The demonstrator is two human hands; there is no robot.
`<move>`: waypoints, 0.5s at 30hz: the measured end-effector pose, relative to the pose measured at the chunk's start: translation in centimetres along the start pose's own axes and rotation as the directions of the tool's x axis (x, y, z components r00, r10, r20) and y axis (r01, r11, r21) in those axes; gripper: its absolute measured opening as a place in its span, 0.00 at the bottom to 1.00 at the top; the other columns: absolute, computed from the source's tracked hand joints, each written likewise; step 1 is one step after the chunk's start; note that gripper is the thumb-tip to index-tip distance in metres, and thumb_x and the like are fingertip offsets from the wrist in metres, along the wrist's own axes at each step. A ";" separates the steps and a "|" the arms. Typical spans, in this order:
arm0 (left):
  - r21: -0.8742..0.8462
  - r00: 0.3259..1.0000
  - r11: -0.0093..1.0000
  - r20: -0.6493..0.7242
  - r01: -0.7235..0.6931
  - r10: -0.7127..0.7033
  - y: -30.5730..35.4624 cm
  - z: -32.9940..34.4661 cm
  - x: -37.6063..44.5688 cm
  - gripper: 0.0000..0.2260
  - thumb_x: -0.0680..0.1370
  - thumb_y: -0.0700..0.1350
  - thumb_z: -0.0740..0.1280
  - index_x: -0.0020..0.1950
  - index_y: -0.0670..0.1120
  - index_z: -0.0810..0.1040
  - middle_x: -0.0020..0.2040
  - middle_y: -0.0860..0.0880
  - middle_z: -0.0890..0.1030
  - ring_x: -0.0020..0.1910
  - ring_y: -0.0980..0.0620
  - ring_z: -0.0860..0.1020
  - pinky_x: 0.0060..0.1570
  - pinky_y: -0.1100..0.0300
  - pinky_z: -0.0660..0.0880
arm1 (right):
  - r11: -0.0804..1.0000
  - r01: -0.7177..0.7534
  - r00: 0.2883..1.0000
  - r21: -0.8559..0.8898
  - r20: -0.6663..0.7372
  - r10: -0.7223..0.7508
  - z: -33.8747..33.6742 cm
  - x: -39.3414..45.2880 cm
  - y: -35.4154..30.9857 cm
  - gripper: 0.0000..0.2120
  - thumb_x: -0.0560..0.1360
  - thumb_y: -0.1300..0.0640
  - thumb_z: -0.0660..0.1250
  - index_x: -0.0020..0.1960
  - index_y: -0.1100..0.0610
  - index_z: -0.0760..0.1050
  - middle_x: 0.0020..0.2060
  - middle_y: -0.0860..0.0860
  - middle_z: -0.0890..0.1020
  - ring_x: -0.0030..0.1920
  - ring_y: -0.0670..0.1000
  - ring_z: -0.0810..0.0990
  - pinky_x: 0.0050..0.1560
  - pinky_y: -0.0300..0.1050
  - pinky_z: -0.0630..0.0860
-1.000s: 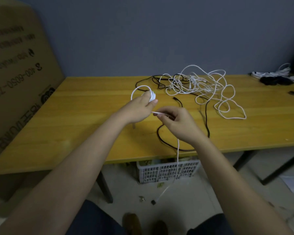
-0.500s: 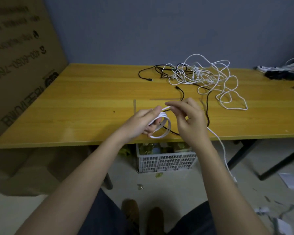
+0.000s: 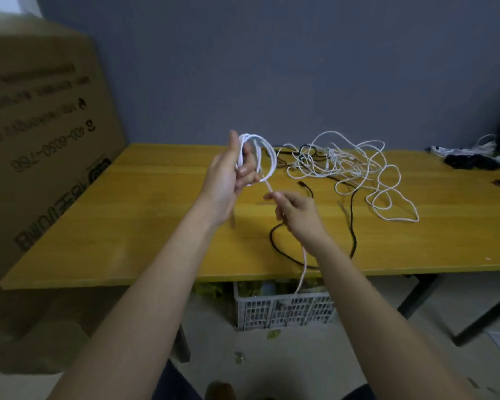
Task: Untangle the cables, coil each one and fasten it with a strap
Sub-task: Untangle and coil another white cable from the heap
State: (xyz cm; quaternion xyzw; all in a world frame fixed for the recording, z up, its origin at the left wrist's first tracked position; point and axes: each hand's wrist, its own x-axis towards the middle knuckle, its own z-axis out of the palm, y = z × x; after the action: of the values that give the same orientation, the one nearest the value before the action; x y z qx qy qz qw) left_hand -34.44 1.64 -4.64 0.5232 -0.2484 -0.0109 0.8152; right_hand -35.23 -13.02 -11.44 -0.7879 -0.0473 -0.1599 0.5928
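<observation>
I see a thin white cable [image 3: 267,160] wound into several upright loops at frame centre, its free tail dropping off the tabletop edge. A tangled heap of white cords [image 3: 350,166] sprawls centre-right; a black cable [image 3: 353,226] snakes below it.

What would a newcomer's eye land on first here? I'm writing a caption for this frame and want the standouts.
First, the white cable coil held up above the yellow table in the left hand, while the right hand pinches its loose tail, which hangs past the table's front edge. Next, the tangle of white and black cables spread over the table's far right half. A big cardboard box stands on the left.
</observation>
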 end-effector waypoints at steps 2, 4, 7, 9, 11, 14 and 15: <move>0.163 0.998 0.985 -0.034 -0.055 0.061 0.0 -0.3 1.6 0.13 0.85 0.49 0.48 0.43 0.47 0.63 0.28 0.55 0.65 0.23 0.59 0.61 0.34 0.64 0.65 | 0.988 0.050 0.998 -0.144 0.030 -0.047 0.4 0.2 0.4 0.10 0.81 0.55 0.61 0.47 0.54 0.81 0.25 0.48 0.72 0.25 0.43 0.68 0.30 0.40 0.65; 0.393 0.996 0.918 -0.054 -0.040 0.067 -0.2 -0.7 3.1 0.11 0.85 0.47 0.48 0.45 0.46 0.61 0.33 0.51 0.66 0.27 0.59 0.65 0.34 0.69 0.67 | 0.926 0.123 0.992 -0.357 0.061 -0.108 0.5 0.5 -0.1 0.10 0.81 0.53 0.61 0.52 0.53 0.81 0.27 0.46 0.76 0.28 0.47 0.72 0.32 0.44 0.64; 0.720 0.999 0.692 -0.014 0.047 -0.053 -1.1 -1.6 5.1 0.11 0.84 0.52 0.49 0.50 0.45 0.59 0.43 0.45 0.70 0.39 0.54 0.68 0.44 0.63 0.67 | 0.744 0.261 0.963 -0.615 0.112 -0.245 0.6 1.1 -1.0 0.12 0.81 0.56 0.60 0.60 0.53 0.78 0.48 0.50 0.83 0.47 0.53 0.79 0.38 0.45 0.67; 0.832 0.994 0.553 0.018 0.044 -0.106 -1.9 -2.3 6.2 0.11 0.84 0.53 0.50 0.54 0.45 0.57 0.55 0.43 0.68 0.49 0.50 0.69 0.49 0.59 0.64 | 0.668 0.392 0.908 -0.633 0.150 -0.391 0.6 1.9 -1.3 0.12 0.80 0.57 0.60 0.59 0.56 0.79 0.50 0.52 0.83 0.52 0.57 0.78 0.44 0.47 0.70; 0.895 0.990 0.447 0.067 -0.004 -0.123 -2.6 -2.7 6.8 0.11 0.84 0.51 0.51 0.53 0.43 0.58 0.57 0.43 0.66 0.55 0.48 0.69 0.49 0.57 0.64 | 0.595 0.474 0.859 -0.649 0.194 -0.473 0.6 2.9 -1.4 0.11 0.79 0.57 0.61 0.54 0.59 0.80 0.43 0.54 0.82 0.46 0.57 0.76 0.43 0.47 0.69; 0.955 0.972 0.296 0.087 -0.019 -0.218 -3.6 -3.4 7.0 0.13 0.83 0.52 0.52 0.54 0.41 0.62 0.56 0.43 0.68 0.54 0.46 0.71 0.50 0.53 0.67 | 0.496 0.532 0.811 -0.686 0.244 -0.532 -0.3 4.8 -0.8 0.09 0.77 0.58 0.64 0.49 0.59 0.82 0.36 0.54 0.80 0.38 0.57 0.74 0.41 0.50 0.72; 0.960 0.966 0.282 0.075 -0.002 -0.247 -3.9 -3.7 6.9 0.14 0.83 0.53 0.52 0.55 0.41 0.63 0.55 0.44 0.70 0.53 0.46 0.72 0.50 0.53 0.68 | 0.487 0.532 0.808 -0.693 0.245 -0.535 -0.8 5.4 -0.6 0.10 0.76 0.57 0.64 0.47 0.60 0.82 0.35 0.55 0.80 0.38 0.58 0.74 0.40 0.51 0.73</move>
State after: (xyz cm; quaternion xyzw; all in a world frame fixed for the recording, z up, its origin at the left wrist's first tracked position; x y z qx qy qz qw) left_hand -25.90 1.10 -6.45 0.9177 -0.2486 0.0215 0.3092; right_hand -30.48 -14.25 -9.03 -0.9021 -0.2194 -0.3418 0.1459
